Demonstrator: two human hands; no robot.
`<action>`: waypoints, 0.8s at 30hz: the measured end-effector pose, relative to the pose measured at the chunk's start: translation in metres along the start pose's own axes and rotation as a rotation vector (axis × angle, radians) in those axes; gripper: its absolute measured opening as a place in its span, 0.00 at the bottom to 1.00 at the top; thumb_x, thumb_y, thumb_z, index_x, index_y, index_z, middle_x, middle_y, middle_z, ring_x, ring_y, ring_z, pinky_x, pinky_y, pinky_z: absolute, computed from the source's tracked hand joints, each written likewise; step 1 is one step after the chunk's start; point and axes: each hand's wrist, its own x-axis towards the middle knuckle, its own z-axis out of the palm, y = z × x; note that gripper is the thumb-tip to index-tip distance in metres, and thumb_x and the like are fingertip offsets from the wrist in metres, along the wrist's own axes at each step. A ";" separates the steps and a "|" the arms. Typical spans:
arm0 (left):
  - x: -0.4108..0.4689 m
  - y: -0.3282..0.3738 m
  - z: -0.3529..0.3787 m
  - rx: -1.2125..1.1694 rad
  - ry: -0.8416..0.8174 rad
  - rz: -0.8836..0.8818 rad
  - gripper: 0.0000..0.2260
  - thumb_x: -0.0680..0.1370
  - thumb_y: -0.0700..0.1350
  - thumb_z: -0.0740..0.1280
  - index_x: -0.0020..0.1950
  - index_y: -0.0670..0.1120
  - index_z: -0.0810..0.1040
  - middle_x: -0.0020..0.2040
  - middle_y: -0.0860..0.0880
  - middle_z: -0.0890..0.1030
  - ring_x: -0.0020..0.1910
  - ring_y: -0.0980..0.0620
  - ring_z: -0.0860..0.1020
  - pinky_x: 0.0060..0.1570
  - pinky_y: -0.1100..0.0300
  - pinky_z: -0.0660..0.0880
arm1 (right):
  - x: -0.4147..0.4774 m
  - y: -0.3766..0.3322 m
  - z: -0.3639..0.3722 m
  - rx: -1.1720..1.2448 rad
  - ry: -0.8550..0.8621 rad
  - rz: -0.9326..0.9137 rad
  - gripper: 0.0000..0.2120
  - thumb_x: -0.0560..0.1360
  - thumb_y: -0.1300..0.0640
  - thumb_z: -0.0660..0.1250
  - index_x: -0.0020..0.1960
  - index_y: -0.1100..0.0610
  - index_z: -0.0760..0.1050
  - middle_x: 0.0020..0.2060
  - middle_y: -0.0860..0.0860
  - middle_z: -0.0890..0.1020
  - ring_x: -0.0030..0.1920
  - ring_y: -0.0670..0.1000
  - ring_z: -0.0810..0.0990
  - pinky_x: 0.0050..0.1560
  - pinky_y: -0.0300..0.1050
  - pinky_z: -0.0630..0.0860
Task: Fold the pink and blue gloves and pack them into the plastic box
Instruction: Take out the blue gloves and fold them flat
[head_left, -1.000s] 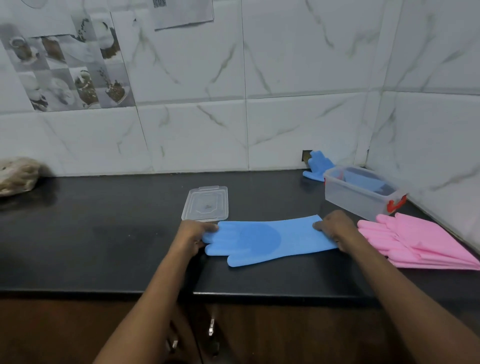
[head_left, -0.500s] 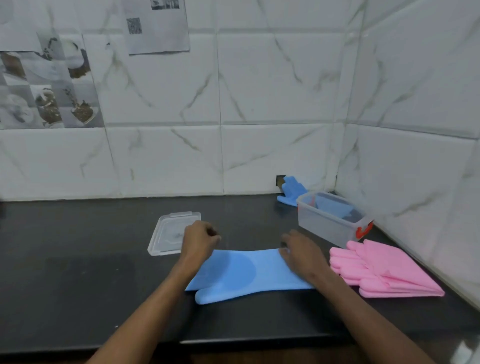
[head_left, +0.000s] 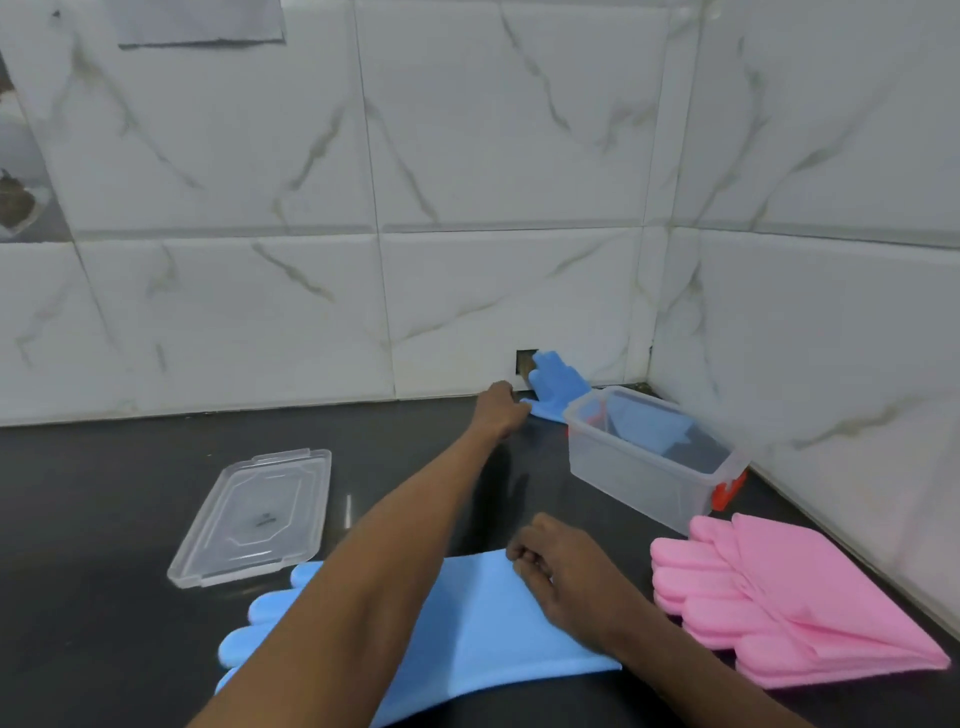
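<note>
While the right hand (head_left: 563, 582) pins the near blue glove (head_left: 483, 618) with curled fingers, the left hand (head_left: 501, 410) closes on the far glove (head_left: 556, 387) beside the box (head_left: 639, 467); next, probably, draw it back and fold.

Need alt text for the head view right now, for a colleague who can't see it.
The left hand reaches to a blue glove against the tiled wall, behind the open plastic box. The right hand presses another blue glove flat on the dark counter; pink gloves lie stacked right, clear lid left.
</note>
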 end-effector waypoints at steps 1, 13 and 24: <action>0.013 0.001 0.009 0.002 -0.016 -0.015 0.23 0.79 0.46 0.64 0.70 0.37 0.69 0.69 0.40 0.73 0.65 0.43 0.73 0.60 0.55 0.70 | 0.000 0.001 0.001 -0.007 0.000 -0.010 0.07 0.77 0.55 0.60 0.48 0.54 0.76 0.43 0.47 0.75 0.42 0.45 0.74 0.45 0.39 0.71; 0.085 -0.008 0.045 -0.513 0.251 -0.249 0.08 0.75 0.42 0.64 0.36 0.42 0.75 0.38 0.42 0.80 0.41 0.42 0.80 0.38 0.56 0.73 | 0.004 0.001 0.004 -0.078 -0.014 -0.038 0.07 0.78 0.56 0.57 0.46 0.56 0.73 0.43 0.52 0.73 0.43 0.52 0.74 0.45 0.45 0.68; 0.074 -0.001 0.050 -0.302 -0.273 0.023 0.19 0.77 0.39 0.65 0.67 0.47 0.78 0.66 0.47 0.75 0.65 0.47 0.74 0.64 0.55 0.71 | 0.005 -0.005 0.000 -0.114 -0.067 0.015 0.10 0.79 0.54 0.54 0.50 0.54 0.73 0.47 0.51 0.72 0.47 0.52 0.74 0.48 0.50 0.71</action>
